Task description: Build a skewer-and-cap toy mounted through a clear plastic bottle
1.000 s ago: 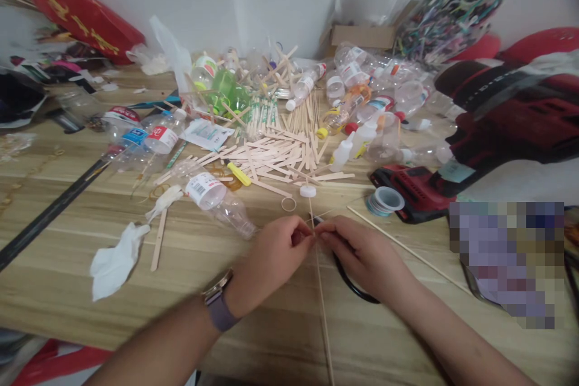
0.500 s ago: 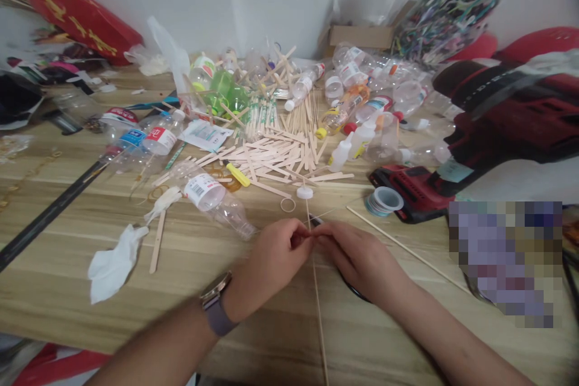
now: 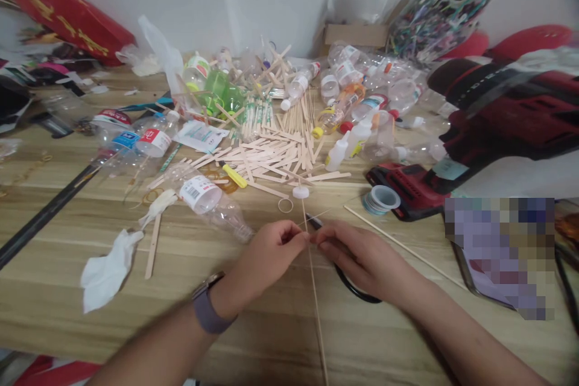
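A long thin wooden skewer point(image 3: 316, 307) lies across the wooden table point(image 3: 67, 253), pointing away from me, with a white bottle cap point(image 3: 301, 192) at its far end. My left hand point(image 3: 266, 256), a watch on its wrist, pinches the skewer from the left. My right hand point(image 3: 357, 256) pinches it from the right at the same spot, fingertips nearly meeting. A black curved tool handle point(image 3: 357, 292) shows under my right hand. What the fingertips hold besides the skewer is too small to tell.
A heap of wooden craft sticks point(image 3: 266, 154) and clear plastic bottles point(image 3: 203, 196) fills the middle. A red cordless drill point(image 3: 452, 151) and tape roll point(image 3: 382, 199) lie right. A crumpled tissue point(image 3: 106, 268), a second skewer point(image 3: 398, 244) and a black rod point(image 3: 40, 217) lie nearby.
The view has shifted slightly. Both hands stay pinched together on the skewer, with only small finger movement.
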Tool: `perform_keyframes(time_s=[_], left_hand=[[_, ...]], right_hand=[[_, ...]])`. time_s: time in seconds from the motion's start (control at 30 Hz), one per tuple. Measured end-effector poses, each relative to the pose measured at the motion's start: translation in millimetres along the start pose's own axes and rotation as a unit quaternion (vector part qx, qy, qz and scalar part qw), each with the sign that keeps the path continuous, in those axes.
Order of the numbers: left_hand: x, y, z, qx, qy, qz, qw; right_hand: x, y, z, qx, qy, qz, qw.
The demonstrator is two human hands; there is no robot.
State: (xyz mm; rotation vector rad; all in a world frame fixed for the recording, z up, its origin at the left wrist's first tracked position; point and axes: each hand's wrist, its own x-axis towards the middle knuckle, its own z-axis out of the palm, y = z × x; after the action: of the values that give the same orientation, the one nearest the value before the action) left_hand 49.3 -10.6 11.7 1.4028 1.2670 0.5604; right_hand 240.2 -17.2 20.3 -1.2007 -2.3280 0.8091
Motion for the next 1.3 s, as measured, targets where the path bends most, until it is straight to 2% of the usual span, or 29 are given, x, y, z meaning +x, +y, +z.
perform_keyframes(time_s=[0.2, 0.6, 0.77, 1.03, 1.3], left_hand=[[-0.7, 1.7, 1.6, -0.133, -0.039, -0.055, 0.989], [1.5, 0.2, 1.1, -0.139, -0.04, -0.054, 0.988], [1.3, -1.2, 1.2, -0.106, -0.032, -0.042, 0.993], [-1.6, -0.1, 0.4, 0.031, -0.023, 0.034, 0.999], [-4.2, 4.4, 2.4, 0.083, -0.013, 0.061, 0.995]], right_hand=[[0.4, -2.1, 1.1, -0.003, -0.018, -0.048, 0.999], [-0.3, -4.1, 2.5, -0.022, -0.015, -0.082, 0.996], [-1.8, -3.2, 3.1, -0.007, 0.004, -0.085, 0.996], [0.0, -3.9, 5.5, 0.018, 0.05, -0.032, 0.998], [-0.2, -1.1, 9.0, 0.043, 0.076, 0.006, 0.996]])
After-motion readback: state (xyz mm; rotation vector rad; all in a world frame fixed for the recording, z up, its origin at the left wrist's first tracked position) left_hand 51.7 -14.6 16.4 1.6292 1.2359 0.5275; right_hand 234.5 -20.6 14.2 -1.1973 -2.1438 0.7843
